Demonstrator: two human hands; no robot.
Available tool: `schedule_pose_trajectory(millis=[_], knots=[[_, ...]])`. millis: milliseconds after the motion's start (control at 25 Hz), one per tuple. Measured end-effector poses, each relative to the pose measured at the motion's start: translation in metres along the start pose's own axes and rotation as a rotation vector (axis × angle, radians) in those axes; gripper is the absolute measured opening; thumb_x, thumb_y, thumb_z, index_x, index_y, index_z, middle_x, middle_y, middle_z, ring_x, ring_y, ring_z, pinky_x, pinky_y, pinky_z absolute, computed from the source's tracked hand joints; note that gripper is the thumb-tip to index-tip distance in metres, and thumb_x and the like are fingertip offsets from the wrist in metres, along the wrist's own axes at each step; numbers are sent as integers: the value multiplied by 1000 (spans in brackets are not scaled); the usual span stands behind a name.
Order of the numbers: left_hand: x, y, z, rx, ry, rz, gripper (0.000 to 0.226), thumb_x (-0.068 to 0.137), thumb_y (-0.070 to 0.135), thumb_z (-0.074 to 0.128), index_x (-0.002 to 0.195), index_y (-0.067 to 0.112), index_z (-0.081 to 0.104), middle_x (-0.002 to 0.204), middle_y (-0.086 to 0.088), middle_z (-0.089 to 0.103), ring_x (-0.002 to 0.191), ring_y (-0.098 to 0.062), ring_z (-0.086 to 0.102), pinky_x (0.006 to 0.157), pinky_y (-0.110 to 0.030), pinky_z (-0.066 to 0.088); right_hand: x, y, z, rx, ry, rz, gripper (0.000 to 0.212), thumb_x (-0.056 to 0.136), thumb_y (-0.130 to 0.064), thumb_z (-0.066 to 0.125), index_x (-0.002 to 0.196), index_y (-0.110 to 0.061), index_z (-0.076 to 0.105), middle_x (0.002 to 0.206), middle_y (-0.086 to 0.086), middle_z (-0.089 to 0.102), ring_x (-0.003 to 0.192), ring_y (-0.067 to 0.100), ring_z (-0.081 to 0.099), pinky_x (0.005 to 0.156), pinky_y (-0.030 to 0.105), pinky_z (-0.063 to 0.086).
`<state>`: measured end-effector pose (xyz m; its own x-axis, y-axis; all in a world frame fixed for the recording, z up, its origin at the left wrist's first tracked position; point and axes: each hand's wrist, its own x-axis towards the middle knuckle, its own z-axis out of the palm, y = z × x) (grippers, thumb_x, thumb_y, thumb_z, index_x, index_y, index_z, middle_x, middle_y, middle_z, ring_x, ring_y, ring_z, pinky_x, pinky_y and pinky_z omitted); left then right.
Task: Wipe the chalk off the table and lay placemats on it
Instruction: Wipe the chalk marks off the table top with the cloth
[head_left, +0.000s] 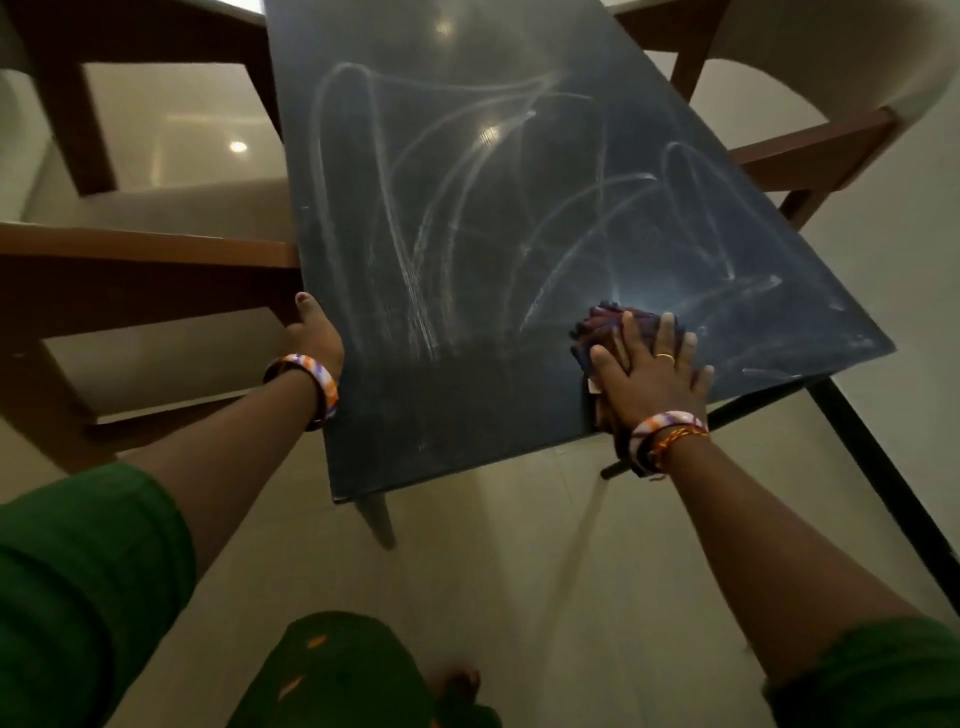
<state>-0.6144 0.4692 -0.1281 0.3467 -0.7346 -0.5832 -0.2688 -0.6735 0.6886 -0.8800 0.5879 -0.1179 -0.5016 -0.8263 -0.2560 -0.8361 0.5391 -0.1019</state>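
Dark, glossy table (467, 395) fills the middle of the head view, seen from above at its near end. White chalk marks (415, 260) loop and streak over most of the top, heaviest through the centre and toward the right corner; a strip along the near edge looks cleaner.

Right hand (647, 371): fingers straight and spread, palm flat, pressing a dark purple cloth (605, 327) onto the tabletop near the near-right corner. Cloth bunched under the palm, its far edge showing past the fingertips, a bit of it hanging over the near edge below the wrist. Ring on one finger; striped bangle (662, 426) and a red-orange thread at the wrist.

Left hand (314, 332): grips the left edge of the table near the near-left corner, thumb lying on top, fingers hidden below the edge. Striped bangle on this wrist too.

Green sleeves (88, 587) on both arms. Wooden chairs with pale cushions stand at either side: one (156, 254) tight against the left edge, another (810, 156) at the far right. Pale tiled floor (519, 571) below. Placemats not in view.
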Motion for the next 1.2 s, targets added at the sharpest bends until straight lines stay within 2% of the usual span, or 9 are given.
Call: schedule_pose_trajectory(millis=[80, 240, 320, 560, 680, 800, 920, 1080, 1200], knots=[[-2, 3, 1, -13, 27, 5, 67, 99, 48, 12, 135, -1, 40, 136, -17, 47, 124, -32, 45, 106, -39, 30, -3, -8, 2, 29, 14, -27, 66, 93, -61, 25, 149, -38, -3, 158, 4, -16, 145, 30, -13, 117, 52, -3], [-7, 7, 5, 30, 83, 25, 64, 101, 45, 13, 133, -1, 42, 132, -18, 49, 121, -32, 48, 102, -38, 34, -59, -93, 31, 47, -39, -537, 64, 93, -57, 33, 149, -41, 4, 158, -2, -13, 145, 25, -15, 114, 45, -11], [-11, 8, 6, 61, 111, 40, 64, 101, 44, 12, 134, -2, 41, 127, -21, 51, 116, -33, 50, 100, -38, 34, -62, -103, 32, 52, -65, -635, 58, 97, -50, 32, 148, -41, 7, 159, -5, -9, 145, 22, -12, 115, 44, -9], [-16, 10, 7, 71, 127, 27, 63, 101, 45, 13, 130, -1, 44, 96, -18, 56, 85, -28, 54, 80, -36, 40, 15, -11, -3, 128, -13, -207, 57, 99, -42, 30, 150, -34, 5, 160, -3, -6, 146, 23, -6, 118, 49, -1], [-12, 9, 8, 59, 123, 28, 61, 101, 44, 14, 129, -1, 44, 106, -18, 57, 89, -26, 55, 84, -34, 41, 8, -11, -3, 65, -24, -100, 60, 98, -51, 26, 150, -34, 0, 159, 2, -12, 146, 28, -10, 117, 51, -2], [-14, 9, 9, 46, 119, 23, 61, 101, 44, 14, 129, -1, 44, 85, -16, 53, 72, -22, 50, 70, -29, 40, -36, -73, 24, 68, -14, -454, 62, 95, -57, 29, 148, -42, 1, 158, -1, -15, 145, 25, -16, 115, 48, -12], [-17, 8, 6, 60, 103, 32, 61, 101, 44, 13, 132, 0, 42, 107, -19, 56, 96, -29, 56, 88, -36, 39, -62, -112, 40, 11, -86, -750, 59, 95, -56, 30, 148, -43, 6, 159, -4, -11, 145, 21, -14, 112, 43, -15], [-17, 8, 5, 58, 96, 32, 60, 101, 44, 14, 128, 1, 45, 73, -8, 45, 63, -17, 43, 65, -30, 37, 3, -39, 15, 37, 36, -375, 60, 95, -55, 29, 148, -43, 4, 159, -5, -7, 146, 23, -7, 117, 47, -3], [-17, 8, 5, 38, 85, 31, 61, 100, 46, 14, 126, 1, 48, 83, -9, 54, 73, -20, 53, 79, -34, 40, 19, 25, -10, 77, -22, -50, 61, 97, -53, 24, 150, -36, -2, 159, 3, -11, 146, 28, -9, 118, 50, -2]])
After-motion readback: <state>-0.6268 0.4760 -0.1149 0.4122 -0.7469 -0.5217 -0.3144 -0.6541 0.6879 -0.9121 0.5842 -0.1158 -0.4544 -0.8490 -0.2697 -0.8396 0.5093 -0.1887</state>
